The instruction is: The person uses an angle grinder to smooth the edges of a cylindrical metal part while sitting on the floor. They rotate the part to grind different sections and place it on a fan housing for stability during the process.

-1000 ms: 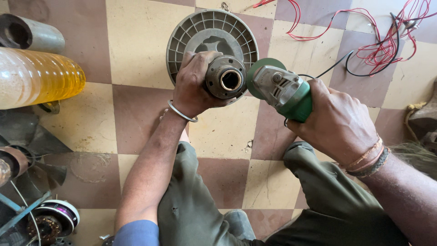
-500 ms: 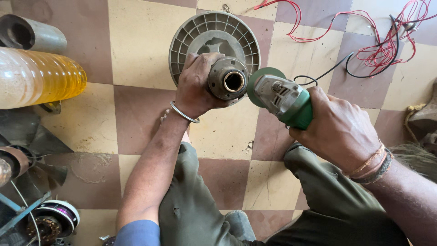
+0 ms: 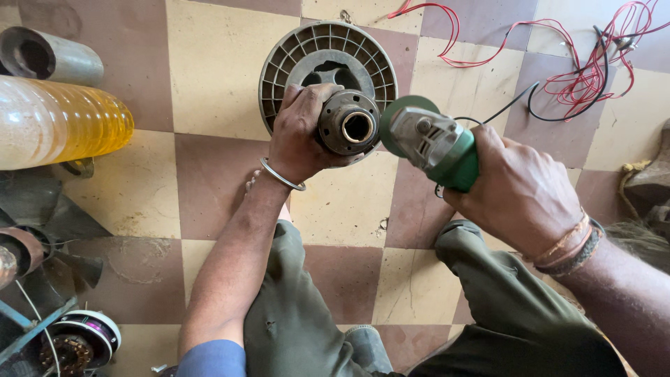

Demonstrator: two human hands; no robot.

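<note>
My left hand grips a round grey metal hub with a hollow centre, held upright over a slotted grey fan cover that lies on the tiled floor. My right hand holds a green and grey angle grinder. Its disc sits right against the hub's right side. A black cord runs from the grinder toward the upper right. A metal bangle circles my left wrist, and thread bands circle my right wrist.
A yellow translucent plastic bottle and a grey pipe lie at the left. Fan blades and a wound motor part sit at the lower left. Red wires tangle at the upper right. My knees fill the bottom.
The grinder and my right hand have shifted slightly up and left, bringing the disc closer against the hub. My left hand keeps its grip.
</note>
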